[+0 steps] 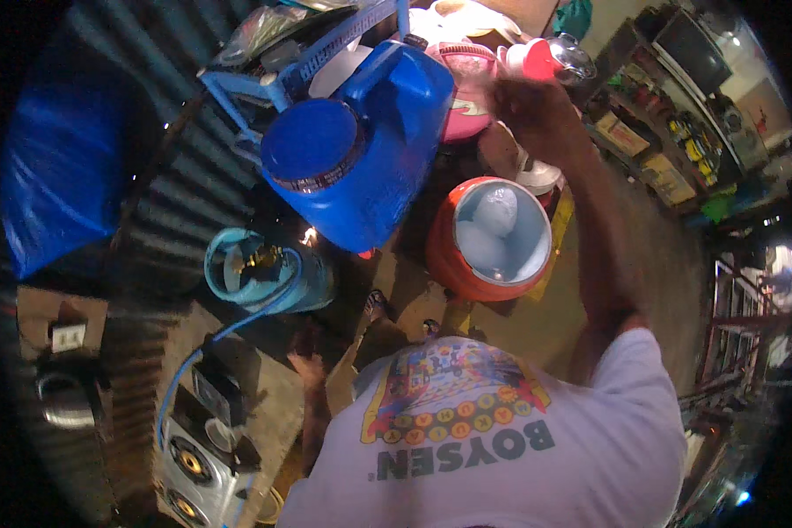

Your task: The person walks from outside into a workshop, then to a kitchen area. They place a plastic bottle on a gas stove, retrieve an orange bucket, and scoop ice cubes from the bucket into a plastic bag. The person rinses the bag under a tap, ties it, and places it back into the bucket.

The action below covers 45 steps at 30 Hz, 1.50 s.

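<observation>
My right arm reaches up to the far middle, where my right hand [521, 101], dark and blurred, is against the pink slatted plastic container [466, 75]. Just beyond that hand are a red-and-white round piece [537, 60] and a shiny metal item [574, 60]; whether my fingers grip anything is unclear. Nearer me stands an uncovered orange cooler [447, 255] holding rounded pieces of ice [495, 209] in a pale interior. My left hand [306, 359] hangs low by the light-blue gas cylinder [312, 283], its dim fingers loosely extended with nothing visible in them.
A large blue jug [387, 150] with a wide lid leans by a blue plastic stand [238, 106]. From the cylinder a blue hose [216, 339] runs to a two-burner stove [189, 466]. Corrugated metal lines the left; loaded shelves [669, 150] stand right.
</observation>
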Each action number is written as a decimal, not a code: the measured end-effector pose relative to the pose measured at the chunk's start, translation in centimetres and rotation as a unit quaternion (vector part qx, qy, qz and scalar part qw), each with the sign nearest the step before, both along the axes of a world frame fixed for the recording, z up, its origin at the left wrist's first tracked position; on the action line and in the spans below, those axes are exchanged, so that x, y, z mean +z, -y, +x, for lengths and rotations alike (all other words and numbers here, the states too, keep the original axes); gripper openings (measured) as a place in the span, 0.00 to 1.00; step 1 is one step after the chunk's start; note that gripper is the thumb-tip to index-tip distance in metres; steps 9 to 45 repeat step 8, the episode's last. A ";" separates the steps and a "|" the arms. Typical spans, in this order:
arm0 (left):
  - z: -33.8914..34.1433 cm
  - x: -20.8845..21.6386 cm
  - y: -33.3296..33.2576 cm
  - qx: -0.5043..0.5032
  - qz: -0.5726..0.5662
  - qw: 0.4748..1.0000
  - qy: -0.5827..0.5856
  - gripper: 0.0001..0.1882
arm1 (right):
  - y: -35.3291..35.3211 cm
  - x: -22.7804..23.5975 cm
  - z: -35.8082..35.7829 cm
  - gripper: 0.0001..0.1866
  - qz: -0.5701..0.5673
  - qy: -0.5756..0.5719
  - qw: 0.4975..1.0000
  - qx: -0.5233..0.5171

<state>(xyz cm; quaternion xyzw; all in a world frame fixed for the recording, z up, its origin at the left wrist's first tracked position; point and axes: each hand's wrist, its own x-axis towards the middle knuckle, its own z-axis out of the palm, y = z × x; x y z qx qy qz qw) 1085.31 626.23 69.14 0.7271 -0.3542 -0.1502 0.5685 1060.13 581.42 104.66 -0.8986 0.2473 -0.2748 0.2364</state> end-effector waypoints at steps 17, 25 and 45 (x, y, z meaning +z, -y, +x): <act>3.0 3.4 8.9 -0.010 0.008 0.912 -0.410 0.31 | 21.1 -4.1 8.8 0.26 -0.138 -0.188 0.971 0.044; 3.0 3.4 8.9 -0.010 0.008 0.912 -0.410 0.31 | 21.1 -4.1 8.8 0.26 -0.138 -0.188 0.971 0.044; 3.0 3.4 8.9 -0.010 0.008 0.912 -0.410 0.31 | 21.1 -4.1 8.8 0.26 -0.138 -0.188 0.971 0.044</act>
